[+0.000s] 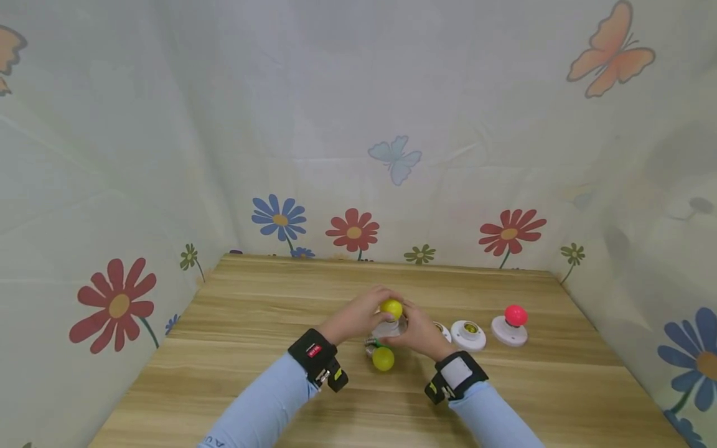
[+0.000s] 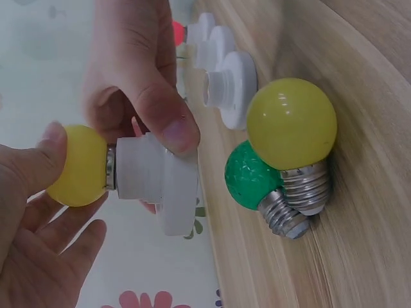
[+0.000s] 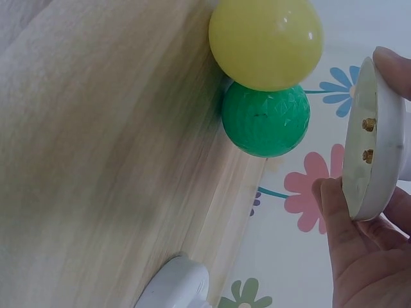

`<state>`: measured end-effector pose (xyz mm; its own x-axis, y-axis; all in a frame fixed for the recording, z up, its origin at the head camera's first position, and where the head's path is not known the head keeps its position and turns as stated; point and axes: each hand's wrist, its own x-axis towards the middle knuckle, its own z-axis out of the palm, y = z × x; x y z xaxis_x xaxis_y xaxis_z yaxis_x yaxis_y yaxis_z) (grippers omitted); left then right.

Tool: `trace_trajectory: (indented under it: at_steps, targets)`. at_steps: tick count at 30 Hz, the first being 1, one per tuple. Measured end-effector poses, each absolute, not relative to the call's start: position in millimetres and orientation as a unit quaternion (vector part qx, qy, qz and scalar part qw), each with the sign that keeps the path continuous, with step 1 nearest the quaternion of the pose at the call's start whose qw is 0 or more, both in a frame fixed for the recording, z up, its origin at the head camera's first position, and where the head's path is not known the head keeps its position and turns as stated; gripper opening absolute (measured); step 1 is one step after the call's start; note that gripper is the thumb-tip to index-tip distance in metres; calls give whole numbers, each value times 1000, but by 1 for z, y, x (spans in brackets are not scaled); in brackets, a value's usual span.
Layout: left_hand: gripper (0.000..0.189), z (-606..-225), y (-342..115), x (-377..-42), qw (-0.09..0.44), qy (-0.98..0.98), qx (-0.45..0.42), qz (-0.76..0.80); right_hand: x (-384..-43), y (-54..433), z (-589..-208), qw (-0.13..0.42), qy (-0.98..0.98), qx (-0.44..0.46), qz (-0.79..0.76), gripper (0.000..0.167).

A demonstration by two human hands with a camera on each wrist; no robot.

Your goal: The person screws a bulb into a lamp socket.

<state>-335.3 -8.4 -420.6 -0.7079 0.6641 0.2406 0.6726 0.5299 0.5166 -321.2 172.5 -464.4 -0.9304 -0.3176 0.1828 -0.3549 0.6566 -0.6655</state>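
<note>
My left hand [image 1: 361,314] pinches a yellow light bulb [image 2: 78,168] between thumb and fingers. The bulb's metal screw base sits partly in a white round lamp holder [image 2: 176,186], raised off the table. My right hand [image 1: 420,331] grips that holder by its rim; two brass screws show on its underside in the right wrist view. Below the hands lie a second yellow bulb [image 1: 383,359] and a green faceted bulb [image 2: 252,174], side by side and touching. The green one is mostly hidden in the head view.
On the wooden table [image 1: 269,292], to the right, stand two bare white lamp holders, one [image 1: 468,336] in plain view and another [image 1: 444,331] partly behind my right hand. Farther right, a lamp holder [image 1: 508,335] carries a red bulb [image 1: 516,315]. A flower-printed curtain [image 1: 313,112] surrounds the table.
</note>
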Motion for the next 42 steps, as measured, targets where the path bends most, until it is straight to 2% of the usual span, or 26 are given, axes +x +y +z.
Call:
trace_trajectory:
  at_steps: [11,18,25,30,35,42]
  targets:
    - [49,-427,-1,-331,62,-905,-318,-275,-320,172,-467,49,-908,199,366,66]
    - [59,-426,-10,-338,13,-872,-370,-321,-319,174,-466,40,-907,185,375,70]
    - [49,-425,-16,-344,-2,-851,-415,-320,-319,175,-464,23,-907,173,383,75]
    - [45,-422,-12,-340,12,-868,-399,-295,-321,175,-467,35,-911,176,370,75]
    - [43,-418,-5,-332,24,-894,-350,-279,-321,175,-470,49,-913,183,362,65]
    - [55,-418,-3,-329,37,-899,-321,-296,-321,174,-471,57,-909,188,367,63]
